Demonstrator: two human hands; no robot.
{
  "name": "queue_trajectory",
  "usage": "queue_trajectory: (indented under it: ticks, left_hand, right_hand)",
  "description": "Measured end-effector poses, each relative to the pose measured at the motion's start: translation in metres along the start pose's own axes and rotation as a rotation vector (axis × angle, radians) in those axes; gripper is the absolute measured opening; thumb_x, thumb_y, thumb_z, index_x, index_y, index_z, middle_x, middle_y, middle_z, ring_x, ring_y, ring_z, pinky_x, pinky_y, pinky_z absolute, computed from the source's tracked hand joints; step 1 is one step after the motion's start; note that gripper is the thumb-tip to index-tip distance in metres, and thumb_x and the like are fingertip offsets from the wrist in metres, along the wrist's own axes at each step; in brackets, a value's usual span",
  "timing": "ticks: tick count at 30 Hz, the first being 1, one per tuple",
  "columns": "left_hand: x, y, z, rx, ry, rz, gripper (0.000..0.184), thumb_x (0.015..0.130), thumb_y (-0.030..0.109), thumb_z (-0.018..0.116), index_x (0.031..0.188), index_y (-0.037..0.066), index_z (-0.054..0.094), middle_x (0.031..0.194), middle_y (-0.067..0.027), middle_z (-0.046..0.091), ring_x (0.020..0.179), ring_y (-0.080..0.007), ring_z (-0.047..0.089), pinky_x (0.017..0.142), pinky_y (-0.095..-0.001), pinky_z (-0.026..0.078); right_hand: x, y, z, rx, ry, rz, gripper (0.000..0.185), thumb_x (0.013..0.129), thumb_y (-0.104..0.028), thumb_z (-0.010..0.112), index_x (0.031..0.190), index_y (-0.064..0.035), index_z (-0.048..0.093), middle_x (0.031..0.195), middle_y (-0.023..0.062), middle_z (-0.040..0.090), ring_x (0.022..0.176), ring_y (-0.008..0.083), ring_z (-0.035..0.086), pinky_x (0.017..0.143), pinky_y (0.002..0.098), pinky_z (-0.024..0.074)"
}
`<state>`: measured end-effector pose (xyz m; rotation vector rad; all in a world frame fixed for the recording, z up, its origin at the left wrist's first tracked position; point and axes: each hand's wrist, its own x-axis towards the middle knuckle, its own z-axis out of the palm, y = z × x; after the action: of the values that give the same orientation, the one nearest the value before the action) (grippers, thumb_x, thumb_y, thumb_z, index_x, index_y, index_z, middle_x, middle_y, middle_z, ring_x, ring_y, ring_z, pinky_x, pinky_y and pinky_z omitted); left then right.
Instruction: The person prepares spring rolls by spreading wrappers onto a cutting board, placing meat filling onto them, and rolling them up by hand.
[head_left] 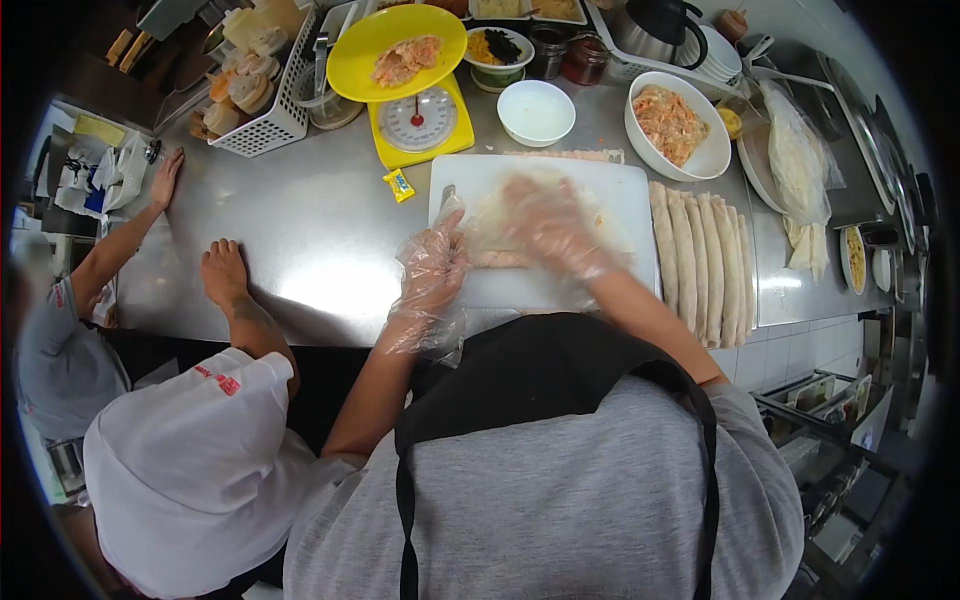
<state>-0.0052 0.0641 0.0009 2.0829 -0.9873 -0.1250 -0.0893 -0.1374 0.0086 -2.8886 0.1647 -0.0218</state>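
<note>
My left hand (435, 262), in a clear plastic glove, is at the left edge of a white cutting board (600, 292). Its fingers are closed round a narrow grey tool, mostly hidden, whose flat end (447, 192) sticks up past them. Over the middle of the board, my gloved right hand (555, 228) is smeared by motion, so its fingers do not show clearly. Beneath it lies a pale, thin sheet (483, 222), with a strip of pinkish filling (497, 259) along the near side. Several long, pale rolls (700, 262) lie side by side right of the board.
Beyond the board stand a bowl of whitish liquid (536, 113), a bowl of orange-pink filling (672, 125) and a yellow scale (418, 122) bearing a yellow plate (350, 50). A yellow packet (398, 185) lies nearby. Two people stand left, their hands (224, 270) on the steel counter (310, 225).
</note>
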Motion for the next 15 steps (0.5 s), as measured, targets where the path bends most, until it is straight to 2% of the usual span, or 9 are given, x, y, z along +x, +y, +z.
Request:
queue_trajectory:
  ticks: [1, 3, 4, 6, 10, 12, 13, 15]
  left_hand:
    - [0.0, -0.001, 0.001, 0.02, 0.004, 0.025, 0.058, 0.075, 0.006, 0.062, 0.13, 0.011, 0.045, 0.09, -0.011, 0.063, 0.086, -0.0315, 0.057, 0.081, -0.0438, 0.043]
    - [0.005, 0.005, -0.001, -0.017, -0.015, 0.007, 0.058, 0.075, 0.007, 0.062, 0.13, 0.011, 0.045, 0.091, -0.0108, 0.064, 0.088, -0.0315, 0.057, 0.082, -0.0437, 0.043]
    - [0.008, 0.009, -0.002, -0.054, -0.036, -0.008, 0.058, 0.074, 0.008, 0.063, 0.13, 0.01, 0.045, 0.091, -0.0106, 0.064, 0.09, -0.0314, 0.057, 0.083, -0.0436, 0.043]
    - [0.014, 0.016, 0.0, -0.046, -0.064, 0.032, 0.057, 0.076, 0.007, 0.063, 0.13, 0.01, 0.045, 0.097, -0.0114, 0.063, 0.093, -0.031, 0.057, 0.086, -0.0423, 0.042]
    - [0.023, 0.015, 0.01, 0.01, -0.123, 0.197, 0.057, 0.077, 0.007, 0.063, 0.131, 0.009, 0.043, 0.11, -0.0109, 0.063, 0.103, -0.0312, 0.055, 0.094, -0.0416, 0.039]
    - [0.024, 0.017, 0.007, -0.013, -0.14, 0.156, 0.057, 0.077, 0.007, 0.063, 0.13, 0.009, 0.044, 0.111, -0.0103, 0.063, 0.104, -0.0312, 0.054, 0.095, -0.0417, 0.037]
    - [0.023, 0.018, 0.007, -0.038, -0.157, 0.111, 0.056, 0.077, 0.008, 0.063, 0.13, 0.008, 0.044, 0.112, -0.0097, 0.063, 0.105, -0.0313, 0.053, 0.097, -0.0417, 0.036]
    - [0.022, 0.017, 0.008, -0.019, -0.14, 0.127, 0.055, 0.077, 0.007, 0.063, 0.129, 0.008, 0.044, 0.111, -0.0097, 0.063, 0.106, -0.0309, 0.053, 0.097, -0.0417, 0.036]
  right_hand:
    - [0.001, 0.027, 0.008, -0.063, 0.163, 0.043, 0.056, 0.094, -0.048, 0.031, 0.135, -0.0109, 0.041, 0.137, 0.0098, 0.042, 0.132, 0.0204, 0.034, 0.109, 0.0543, 0.0102]
    - [0.009, 0.043, -0.059, 0.014, -0.212, 0.133, 0.053, 0.095, -0.048, 0.029, 0.123, -0.0096, 0.053, 0.123, 0.0133, 0.054, 0.121, 0.0248, 0.046, 0.109, 0.0527, 0.0146]
    - [0.016, 0.043, -0.072, 0.009, -0.213, 0.129, 0.053, 0.095, -0.048, 0.029, 0.123, -0.0096, 0.053, 0.123, 0.0133, 0.054, 0.121, 0.0248, 0.046, 0.109, 0.0527, 0.0146]
    - [0.027, 0.04, -0.084, 0.184, 0.222, 0.111, 0.056, 0.095, -0.05, 0.026, 0.111, -0.0078, 0.06, 0.112, 0.0143, 0.059, 0.112, 0.0276, 0.052, 0.108, 0.0511, 0.0192]
    - [0.065, 0.05, -0.072, 0.015, 0.183, 0.094, 0.055, 0.095, -0.049, 0.027, 0.105, -0.0068, 0.061, 0.109, 0.0144, 0.06, 0.109, 0.0294, 0.053, 0.106, 0.0489, 0.0251]
    - [0.074, 0.057, -0.065, -0.176, 0.017, 0.072, 0.044, 0.097, -0.042, 0.032, 0.111, -0.0112, 0.06, 0.111, 0.0109, 0.06, 0.108, 0.0285, 0.053, 0.102, 0.0489, 0.0322]
    - [0.072, 0.06, -0.063, -0.18, 0.015, 0.072, 0.044, 0.097, -0.042, 0.032, 0.111, -0.0112, 0.06, 0.111, 0.0109, 0.06, 0.108, 0.0285, 0.053, 0.102, 0.0489, 0.0322]
    - [0.059, 0.071, -0.063, -0.029, 0.166, 0.024, 0.046, 0.097, -0.043, 0.03, 0.113, -0.0113, 0.06, 0.113, 0.0111, 0.06, 0.113, 0.0281, 0.051, 0.104, 0.0477, 0.0302]
